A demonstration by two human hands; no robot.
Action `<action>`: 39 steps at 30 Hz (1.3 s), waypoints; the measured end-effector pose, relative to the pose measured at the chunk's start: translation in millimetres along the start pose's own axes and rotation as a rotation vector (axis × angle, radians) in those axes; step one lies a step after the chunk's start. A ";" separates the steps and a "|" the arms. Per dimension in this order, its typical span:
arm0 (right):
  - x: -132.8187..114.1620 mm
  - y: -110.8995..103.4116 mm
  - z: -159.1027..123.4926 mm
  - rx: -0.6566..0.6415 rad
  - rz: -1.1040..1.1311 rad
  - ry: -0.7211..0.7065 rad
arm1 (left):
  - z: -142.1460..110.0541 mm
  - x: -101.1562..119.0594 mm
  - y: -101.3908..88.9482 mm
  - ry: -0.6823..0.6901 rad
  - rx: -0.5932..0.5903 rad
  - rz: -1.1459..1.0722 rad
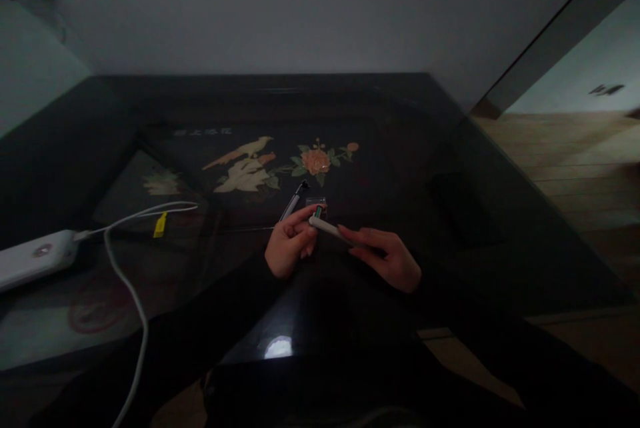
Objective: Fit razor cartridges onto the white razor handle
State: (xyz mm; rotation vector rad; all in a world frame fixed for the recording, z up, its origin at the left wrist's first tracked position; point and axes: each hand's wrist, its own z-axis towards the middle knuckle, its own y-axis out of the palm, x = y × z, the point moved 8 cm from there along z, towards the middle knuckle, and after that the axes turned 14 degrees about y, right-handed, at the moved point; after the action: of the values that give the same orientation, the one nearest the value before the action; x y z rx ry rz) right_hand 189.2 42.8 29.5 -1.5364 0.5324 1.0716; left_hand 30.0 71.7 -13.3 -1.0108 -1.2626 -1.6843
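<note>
A slim, pale handle-like stick (331, 231) spans the gap between my two hands above the dark table. My right hand (390, 258) pinches its right end between thumb and fingers. At the other end, my left hand (290, 245) has its thumb and fingers closed around the tip. A small green strip-like piece (319, 212) shows at that tip; its kind is too small to make out. Just beyond my left fingers lie a grey stick with a black head (295, 201) and a small clear plastic piece (316, 201), partly hidden by the hand.
The glossy dark table (400, 148) has an inlaid bird-and-flower picture (315, 161). At left, a white power bank (40, 256) trails a white cable (125, 271) with a yellow tag (160, 225). A dark flat object (465, 208) lies at right. A wall (250, 8) stands behind.
</note>
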 end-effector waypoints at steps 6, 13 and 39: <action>3.3 5.5 1.5 -0.094 0.162 0.088 | -1.4 -1.5 -0.1 -0.036 0.022 -0.006; 13.9 1.3 8.2 -0.066 0.226 0.161 | -2.3 -1.8 1.7 -0.057 0.003 -0.023; -0.7 -1.1 -0.3 0.020 -0.001 -0.023 | -1.5 -1.4 -1.4 -0.039 -0.005 0.034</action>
State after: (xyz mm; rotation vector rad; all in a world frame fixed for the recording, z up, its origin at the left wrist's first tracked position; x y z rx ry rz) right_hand 189.8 42.7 30.7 -1.5047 0.5253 1.0791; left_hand 29.0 70.7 -15.4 -1.0671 -1.2599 -1.6502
